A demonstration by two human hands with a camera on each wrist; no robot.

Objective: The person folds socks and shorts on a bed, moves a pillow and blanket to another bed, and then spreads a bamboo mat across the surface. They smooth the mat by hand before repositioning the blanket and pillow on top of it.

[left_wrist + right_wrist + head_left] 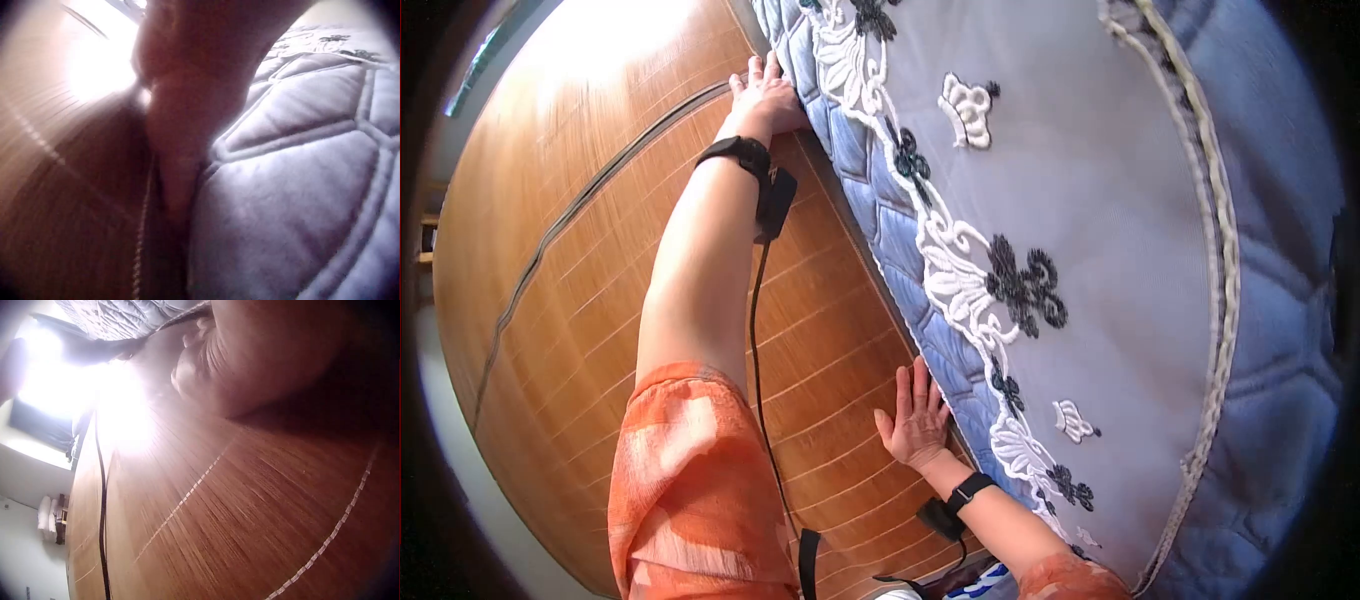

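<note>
A woven brown mat [820, 330] with pale stitched lines lies beside a blue-grey quilted cover [870, 205] that carries white and dark embroidery. At the far end of the border between them, my left hand [765, 102] rests with its fingers spread over the mat. In the left wrist view, part of the left hand [181, 125] points down along the quilted edge. Nearer to me, my right hand [917, 428] lies palm down on the mat, its fingers extended along the cover's edge. The right wrist view shows this hand [212, 369] low over the mat.
A dark seam [590, 190] curves across the mat. Each wrist wears a black strap, and a black cable [758, 350] hangs from the left one. A braided trim [1225, 250] runs along the cover's right part. White folded items [47, 519] stand by the wall.
</note>
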